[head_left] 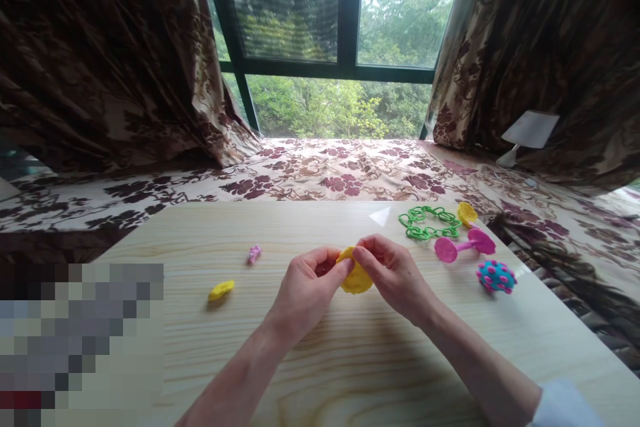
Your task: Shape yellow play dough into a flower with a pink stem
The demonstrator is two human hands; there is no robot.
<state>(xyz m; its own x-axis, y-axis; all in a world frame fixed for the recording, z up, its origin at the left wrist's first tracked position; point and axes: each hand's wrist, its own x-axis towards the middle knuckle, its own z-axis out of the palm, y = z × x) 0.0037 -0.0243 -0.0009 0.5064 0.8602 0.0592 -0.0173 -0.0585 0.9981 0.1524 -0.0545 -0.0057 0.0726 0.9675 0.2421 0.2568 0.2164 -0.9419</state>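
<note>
Between my two hands is a flattened yellow disc of modelling clay [358, 280], held above the wooden table. My left hand [313, 283] pinches its upper left edge between thumb and fingers. On the opposite side my right hand [395, 273] grips the upper right edge, thumb on the near face. Part of the disc is hidden behind the fingers. A smaller yellow clay lump [221, 290] lies to the left on the table, and a little pink clay piece [255, 253] rests farther back.
At the table's [200, 347] right side lie a green clay chain ring [429, 223], a pink dumbbell-like piece [465, 245], a yellow clay piece [467, 213] and a blue ball with pink dots [496, 277]. A white lamp [530, 130] stands on the flowered window ledge. The lower left is pixelated.
</note>
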